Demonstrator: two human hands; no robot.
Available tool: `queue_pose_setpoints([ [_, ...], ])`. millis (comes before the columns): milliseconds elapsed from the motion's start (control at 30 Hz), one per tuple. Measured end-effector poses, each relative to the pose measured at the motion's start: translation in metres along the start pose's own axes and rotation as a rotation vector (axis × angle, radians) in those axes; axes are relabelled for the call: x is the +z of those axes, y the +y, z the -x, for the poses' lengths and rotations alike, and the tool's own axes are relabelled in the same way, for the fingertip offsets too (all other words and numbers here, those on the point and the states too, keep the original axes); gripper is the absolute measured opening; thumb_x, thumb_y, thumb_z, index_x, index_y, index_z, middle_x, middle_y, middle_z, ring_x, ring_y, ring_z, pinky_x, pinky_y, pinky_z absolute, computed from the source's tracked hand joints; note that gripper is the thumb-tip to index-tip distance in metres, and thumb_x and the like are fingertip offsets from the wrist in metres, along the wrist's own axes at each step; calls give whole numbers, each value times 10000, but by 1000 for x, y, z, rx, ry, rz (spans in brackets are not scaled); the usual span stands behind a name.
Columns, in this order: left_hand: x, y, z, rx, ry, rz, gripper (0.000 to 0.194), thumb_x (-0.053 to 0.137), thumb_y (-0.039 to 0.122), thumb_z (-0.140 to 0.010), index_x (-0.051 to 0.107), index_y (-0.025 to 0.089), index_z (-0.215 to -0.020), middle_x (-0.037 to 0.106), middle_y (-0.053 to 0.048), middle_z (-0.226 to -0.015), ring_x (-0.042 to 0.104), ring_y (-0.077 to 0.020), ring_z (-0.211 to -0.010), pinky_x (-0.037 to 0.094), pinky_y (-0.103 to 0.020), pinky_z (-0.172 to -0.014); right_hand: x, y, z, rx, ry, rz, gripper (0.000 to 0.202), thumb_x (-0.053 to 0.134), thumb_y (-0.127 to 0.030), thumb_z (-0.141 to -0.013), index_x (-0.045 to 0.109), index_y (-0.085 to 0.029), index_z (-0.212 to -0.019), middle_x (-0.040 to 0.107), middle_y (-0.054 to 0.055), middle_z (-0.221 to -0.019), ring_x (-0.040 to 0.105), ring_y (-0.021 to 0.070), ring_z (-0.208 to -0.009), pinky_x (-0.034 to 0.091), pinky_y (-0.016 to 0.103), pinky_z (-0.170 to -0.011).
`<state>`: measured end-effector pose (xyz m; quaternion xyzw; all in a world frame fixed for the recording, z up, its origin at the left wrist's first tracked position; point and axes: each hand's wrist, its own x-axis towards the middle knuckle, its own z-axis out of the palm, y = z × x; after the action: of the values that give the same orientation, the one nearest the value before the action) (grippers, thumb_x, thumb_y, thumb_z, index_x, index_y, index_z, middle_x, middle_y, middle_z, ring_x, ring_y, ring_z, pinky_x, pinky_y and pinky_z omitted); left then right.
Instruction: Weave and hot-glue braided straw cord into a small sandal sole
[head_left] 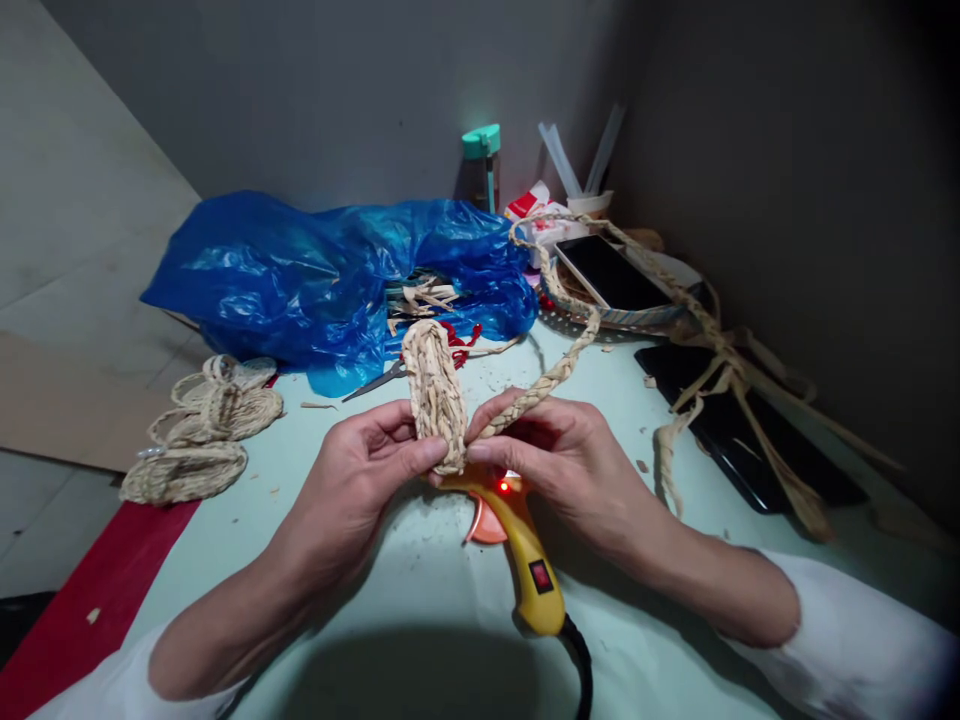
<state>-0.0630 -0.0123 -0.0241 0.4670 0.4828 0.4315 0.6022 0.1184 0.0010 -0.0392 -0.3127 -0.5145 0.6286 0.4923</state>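
Note:
My left hand [375, 465] is closed around the lower part of an oval coiled sole of braided straw [433, 385], thumb across its front. From the sole's lower end a straw braid [551, 380] leads off to the right and up. My right hand [551, 445] pinches this braid close beside the sole, between thumb and fingers. Under both hands lies a yellow hot glue gun [532, 560] with an orange trigger and a small red light glowing; its front part is hidden by my hands.
Scissors with red handles [457, 345] lie behind the sole, beside a blue plastic bag [285, 270]. Small woven straw slippers [187, 470] sit at left. A phone [611, 270] rests on a round tray; a black device [750, 430] lies at right. A bottle [480, 170] and glue sticks [562, 160] stand behind.

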Motion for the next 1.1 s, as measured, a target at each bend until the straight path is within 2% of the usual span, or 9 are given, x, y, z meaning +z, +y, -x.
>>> queue_pose_setpoints([
  [100,0,-1,1,9,0,4,332,793,237,-821,759,205,-1150,794,-53,-1105,725,-202,-994,565,-252,-843,-1,0,-2,7,2,11,74,759,-121,-780,743,-178,-736,709,-24,-731,668,132,-708,551,230,-687],
  [200,1,-2,3,26,-1,49,354,757,265,-864,725,233,-1215,767,-47,-1188,711,-207,-1047,555,-283,-904,-2,-1,-3,3,-34,-32,102,742,-94,-805,756,-188,-767,718,-39,-736,666,112,-728,537,200,-707],
  [300,2,-1,3,38,-5,71,342,780,241,-841,736,238,-1180,769,-38,-1184,706,-207,-1074,547,-277,-925,-3,-1,-3,22,-84,-87,114,734,-86,-833,751,-188,-785,727,-50,-748,666,85,-737,521,157,-697],
  [467,4,0,3,17,1,78,279,788,181,-823,758,220,-1098,796,-41,-1100,736,-188,-995,560,-239,-869,-5,5,-3,-44,-52,-107,148,782,-85,-800,691,-201,-807,690,-79,-769,637,73,-725,508,153,-671],
  [633,2,-2,3,-5,-32,63,356,774,184,-842,736,238,-1192,792,-55,-1140,735,-207,-1037,571,-240,-845,-5,11,-1,-43,-79,-8,92,750,-108,-828,717,-194,-822,712,-39,-813,667,133,-806,537,236,-767],
  [867,-4,0,5,72,-56,-7,366,729,149,-876,723,271,-1221,764,-28,-1229,706,-202,-1124,565,-230,-895,-3,4,2,-152,-59,12,173,764,-54,-800,708,-217,-778,681,-82,-702,676,117,-771,538,225,-773],
  [1000,-4,2,3,134,-37,-44,328,740,146,-869,733,244,-1182,762,-32,-1224,697,-196,-1134,554,-217,-921,-4,5,0,-263,-43,170,128,773,-99,-825,724,-216,-841,730,-64,-818,690,124,-804,539,235,-786],
  [1100,-2,3,0,128,-28,-23,288,744,148,-867,739,228,-1143,779,-33,-1163,720,-173,-1059,562,-199,-893,-6,8,-1,-294,-41,258,91,753,-129,-858,716,-209,-882,741,-51,-863,699,125,-788,547,236,-768],
])
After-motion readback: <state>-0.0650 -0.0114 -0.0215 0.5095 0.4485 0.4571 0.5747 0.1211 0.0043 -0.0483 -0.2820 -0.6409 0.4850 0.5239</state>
